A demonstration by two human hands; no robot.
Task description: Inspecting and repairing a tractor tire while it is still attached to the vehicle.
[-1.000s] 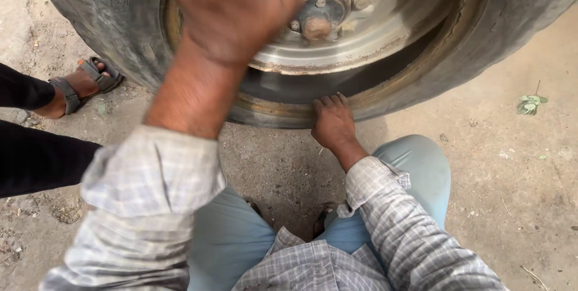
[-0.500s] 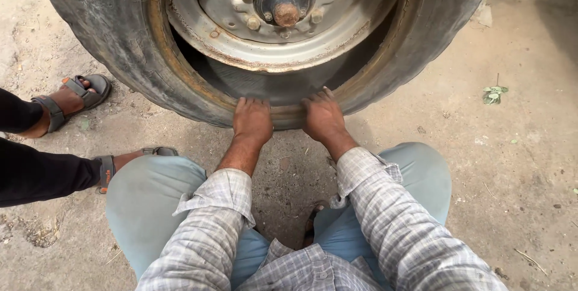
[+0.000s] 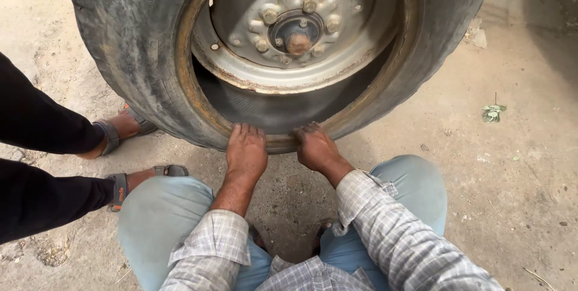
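Note:
A large worn truck tyre [image 3: 126, 38] stands upright on the ground in front of me, with a rusty grey wheel rim [image 3: 241, 68] and a hub [image 3: 297, 43] ringed by several lug nuts. My left hand [image 3: 245, 151] rests flat on the tyre's lower bead edge, fingers pointing up. My right hand [image 3: 316, 147] presses on the same edge just to the right, almost touching the left. Neither hand wraps around anything. I squat with my knees in light blue trousers either side of my arms.
Another person stands at the left, with black trouser legs [image 3: 42, 164] and sandalled feet [image 3: 123, 128] close to the tyre. The ground is bare concrete [image 3: 512, 194], with a small green leaf sprig [image 3: 494, 112] at the right.
My left hand came down from high in front of the hub and settled on the tyre's lower edge beside the right hand. The view has shifted so more of the wheel shows.

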